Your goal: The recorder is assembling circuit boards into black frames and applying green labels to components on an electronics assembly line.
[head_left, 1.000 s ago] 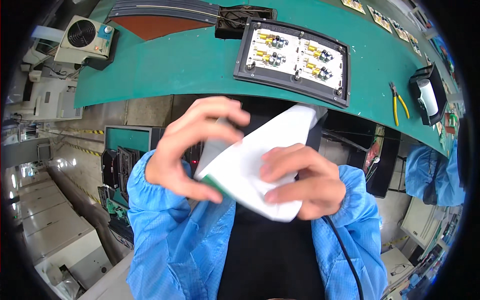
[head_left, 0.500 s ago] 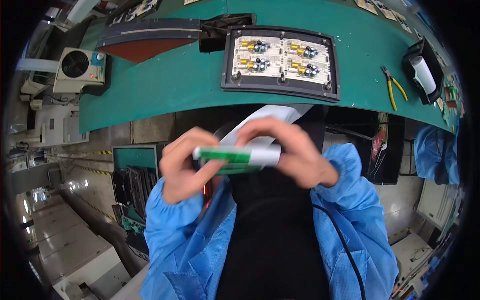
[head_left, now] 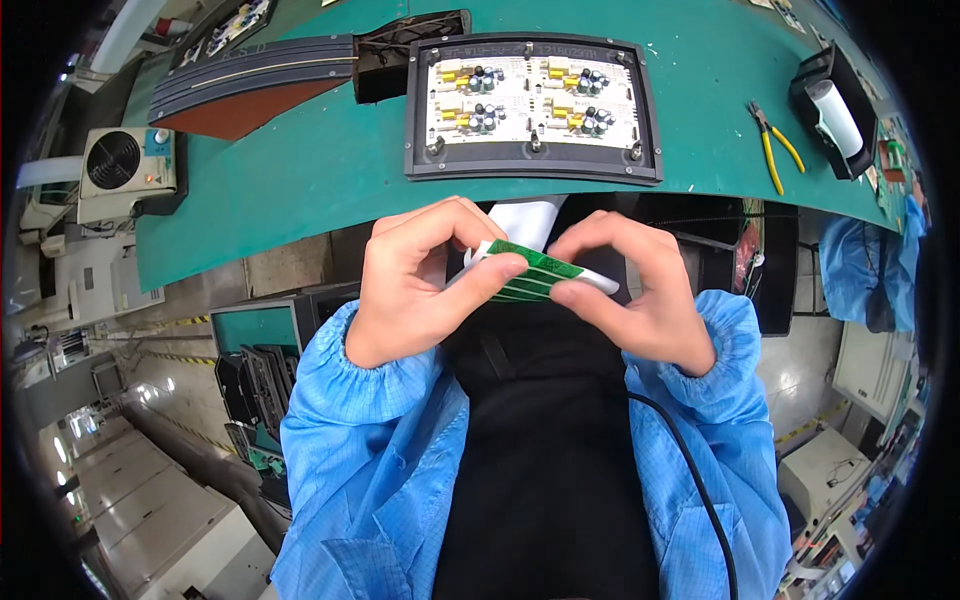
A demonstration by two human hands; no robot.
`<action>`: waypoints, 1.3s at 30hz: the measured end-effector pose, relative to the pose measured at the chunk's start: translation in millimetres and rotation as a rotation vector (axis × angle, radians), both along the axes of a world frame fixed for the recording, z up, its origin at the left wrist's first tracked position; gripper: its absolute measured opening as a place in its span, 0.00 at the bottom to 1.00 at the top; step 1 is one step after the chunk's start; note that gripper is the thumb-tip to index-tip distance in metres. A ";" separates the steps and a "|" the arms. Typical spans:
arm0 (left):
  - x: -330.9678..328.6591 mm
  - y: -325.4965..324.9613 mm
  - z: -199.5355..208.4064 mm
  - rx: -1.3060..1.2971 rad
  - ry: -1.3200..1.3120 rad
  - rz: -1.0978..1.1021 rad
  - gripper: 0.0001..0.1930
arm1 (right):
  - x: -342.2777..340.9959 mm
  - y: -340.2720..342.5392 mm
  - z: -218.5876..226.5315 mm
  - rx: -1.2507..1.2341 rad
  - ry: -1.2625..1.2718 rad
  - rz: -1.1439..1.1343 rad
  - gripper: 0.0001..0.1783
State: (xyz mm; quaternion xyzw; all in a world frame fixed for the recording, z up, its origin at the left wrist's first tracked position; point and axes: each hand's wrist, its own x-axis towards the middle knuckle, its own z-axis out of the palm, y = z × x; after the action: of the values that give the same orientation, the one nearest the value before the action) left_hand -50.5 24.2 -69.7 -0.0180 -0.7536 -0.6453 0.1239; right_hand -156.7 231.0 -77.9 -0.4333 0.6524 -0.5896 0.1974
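Head view: I have the left hand (head_left: 425, 285) and the right hand (head_left: 640, 290) both grasping a flat, narrow green piece with pale lines along it and white ends (head_left: 540, 272). It is held up in front of the black-clothed torso, just short of the table edge, its right end tilted lower. Each thumb presses on the near face while the other fingers curl toward the upper edge; I cannot tell how far they reach behind. A smooth white sheet (head_left: 527, 222) shows behind the piece, and I can't make out whether the two are joined.

Beyond, on the green-topped table (head_left: 300, 185), I see a black rectangular frame (head_left: 535, 165) bearing white circuit boards (head_left: 485, 100) with yellow and dark components. To its right lie cutters with yellow handles (head_left: 770, 150), then a black open box (head_left: 805, 100) containing a white cylindrical roll (head_left: 838, 118).
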 end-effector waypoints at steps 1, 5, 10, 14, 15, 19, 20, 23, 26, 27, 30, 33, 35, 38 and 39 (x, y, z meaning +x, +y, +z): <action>-0.3 2.1 -0.6 0.001 -0.004 -0.003 0.07 | 0.6 -0.6 2.8 -0.032 -0.047 -0.032 0.09; -4.6 6.7 -1.8 0.079 -0.113 0.037 0.10 | -0.3 2.8 2.9 -0.030 0.275 -0.196 0.12; -10.7 9.6 -8.0 0.180 -0.194 0.078 0.13 | -2.4 7.8 2.9 -0.077 0.332 -0.184 0.17; -15.4 12.1 -14.3 0.092 -0.077 0.006 0.14 | -2.6 -7.2 6.1 -0.052 0.135 -0.208 0.23; -16.4 12.7 -15.0 0.044 -0.020 -0.001 0.15 | -1.3 -7.2 4.3 -0.087 0.092 -0.174 0.23; -16.6 5.0 -13.4 -0.024 -0.055 -0.035 0.16 | -3.7 2.5 -3.7 -0.173 0.162 -0.174 0.29; -16.1 5.4 -13.9 -0.002 -0.057 0.002 0.16 | -3.8 4.6 -5.4 -0.218 0.125 -0.224 0.32; -19.3 3.8 -13.0 0.044 -0.015 0.026 0.15 | -4.1 3.6 -3.6 -0.100 0.063 -0.128 0.47; -29.5 -7.3 -14.6 0.035 0.104 -0.052 0.14 | -0.1 6.3 -13.2 -0.097 0.042 -0.075 0.53; -32.7 -10.9 -15.7 0.004 0.179 -0.117 0.13 | -0.1 7.2 -15.0 -0.132 0.048 -0.062 0.55; -35.7 -11.5 -6.1 0.024 0.105 -0.157 0.12 | 4.6 8.6 -12.5 -0.117 0.037 -0.097 0.56; -35.3 -15.0 -4.6 -0.014 0.073 -0.196 0.11 | 6.8 8.8 -9.0 -0.039 0.155 -0.167 0.57; -35.9 -17.6 -6.2 -0.058 0.064 -0.215 0.11 | 4.5 13.4 -12.1 -0.081 0.132 -0.127 0.57; -37.6 -18.9 -10.5 -0.072 0.095 -0.245 0.11 | 4.2 18.8 -15.3 -0.128 0.065 -0.074 0.58; -38.0 -16.3 -8.9 -0.037 0.065 -0.233 0.11 | 6.3 18.7 -14.7 -0.124 0.023 -0.091 0.58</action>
State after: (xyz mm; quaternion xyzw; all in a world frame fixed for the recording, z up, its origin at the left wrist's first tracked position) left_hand -88.5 7.9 -78.6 -0.1286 -0.7538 -0.6403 0.0720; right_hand -150.4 249.7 -92.5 -0.4211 0.6358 -0.6324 0.1356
